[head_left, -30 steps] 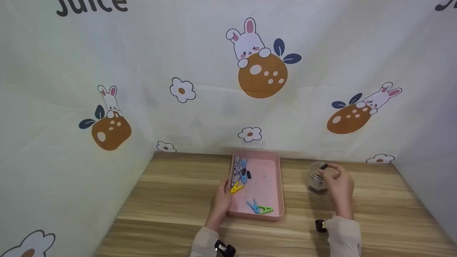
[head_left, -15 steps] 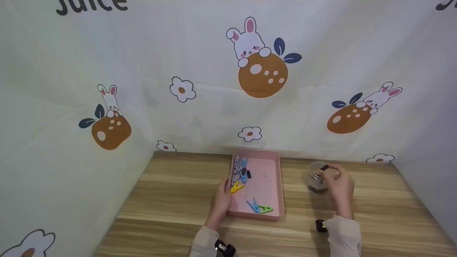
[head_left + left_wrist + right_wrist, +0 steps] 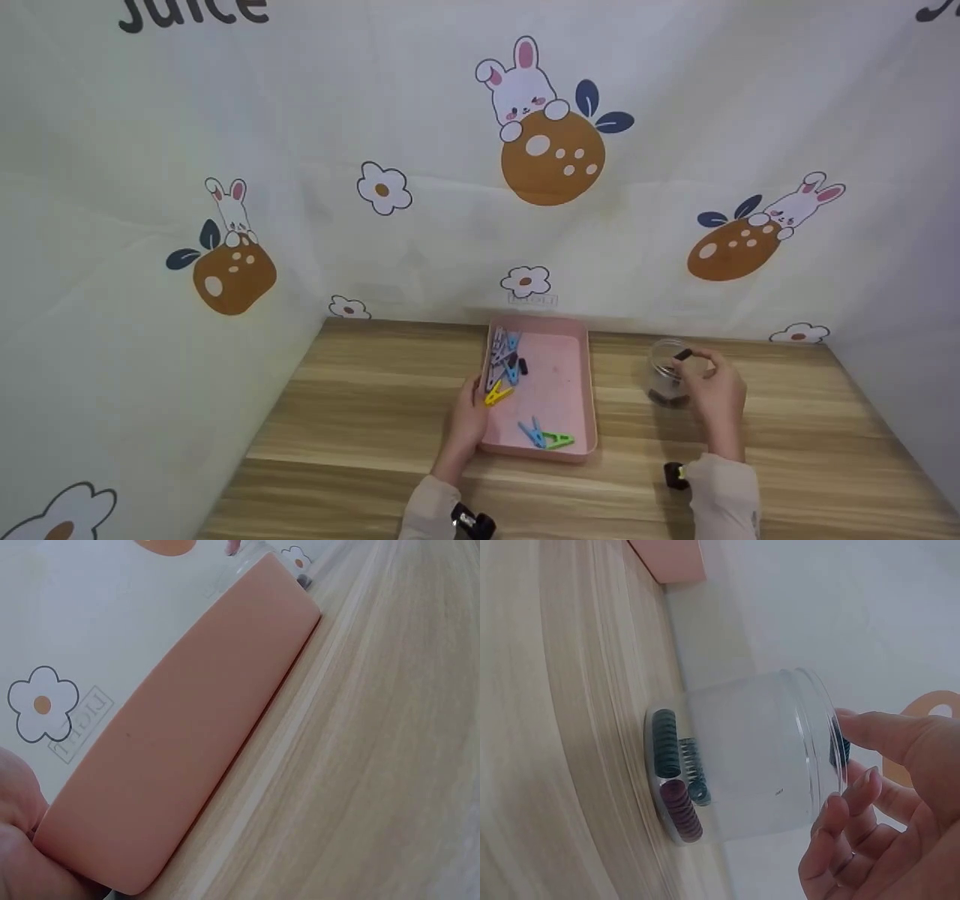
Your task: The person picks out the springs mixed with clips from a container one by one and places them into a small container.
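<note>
My right hand [image 3: 718, 386] pinches a short dark coil spring [image 3: 841, 746] between thumb and fingers at the mouth of a clear round jar [image 3: 750, 757]. Inside that jar, on its bottom, lie a dark green spring [image 3: 666, 742], a purplish-red spring [image 3: 681, 811] and a thinner spring [image 3: 694, 769]. My left hand [image 3: 469, 412] grips the left side wall of a pink tray [image 3: 555, 390]. Along the tray's left side lie several grey and blue clothespins, two small dark pieces and a yellow clothespin [image 3: 497, 394]. A blue clothespin [image 3: 532, 433] and a green clothespin [image 3: 559, 441] lie near its front.
The tray and jar stand apart on a wood-grain table [image 3: 360, 405], the jar to the right. Behind and at both sides rises a pale printed cloth [image 3: 420, 247] with rabbits, oranges and flowers.
My right hand has shifted very slightly to the right and down with the pinched spring. My left hand, the tray and the clothespins stay where they were.
</note>
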Demonstrator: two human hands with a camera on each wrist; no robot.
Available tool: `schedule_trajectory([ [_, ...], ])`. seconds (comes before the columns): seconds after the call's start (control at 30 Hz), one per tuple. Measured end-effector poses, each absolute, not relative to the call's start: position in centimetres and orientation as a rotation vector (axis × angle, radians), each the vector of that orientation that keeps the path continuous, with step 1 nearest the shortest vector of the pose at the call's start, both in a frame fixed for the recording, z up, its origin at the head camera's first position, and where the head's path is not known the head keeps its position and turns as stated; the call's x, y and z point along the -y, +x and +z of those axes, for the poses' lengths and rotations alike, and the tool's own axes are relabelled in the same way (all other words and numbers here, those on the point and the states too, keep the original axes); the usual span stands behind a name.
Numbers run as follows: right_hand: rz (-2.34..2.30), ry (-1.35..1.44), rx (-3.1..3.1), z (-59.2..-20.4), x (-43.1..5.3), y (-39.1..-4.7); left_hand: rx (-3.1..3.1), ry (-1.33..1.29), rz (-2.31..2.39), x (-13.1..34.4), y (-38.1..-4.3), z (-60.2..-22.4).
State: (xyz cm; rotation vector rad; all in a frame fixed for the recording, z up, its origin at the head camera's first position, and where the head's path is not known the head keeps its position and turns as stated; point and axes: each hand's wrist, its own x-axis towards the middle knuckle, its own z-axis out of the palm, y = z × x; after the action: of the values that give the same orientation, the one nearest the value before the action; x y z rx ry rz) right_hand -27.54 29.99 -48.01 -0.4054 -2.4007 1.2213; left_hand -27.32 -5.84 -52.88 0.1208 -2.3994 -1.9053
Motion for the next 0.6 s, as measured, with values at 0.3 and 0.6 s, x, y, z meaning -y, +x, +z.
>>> schedule_trajectory([
  [0.3,1.287,-0.429,2.406,-48.01,-30.01,-27.38,2.395,0.130,-1.916,5.80,-27.38,-52.91],
  [0.6,1.360,-0.469,2.429,-48.00,-30.17,-27.50,2.410,0.137,-1.884,5.71,-27.34,-52.87],
])
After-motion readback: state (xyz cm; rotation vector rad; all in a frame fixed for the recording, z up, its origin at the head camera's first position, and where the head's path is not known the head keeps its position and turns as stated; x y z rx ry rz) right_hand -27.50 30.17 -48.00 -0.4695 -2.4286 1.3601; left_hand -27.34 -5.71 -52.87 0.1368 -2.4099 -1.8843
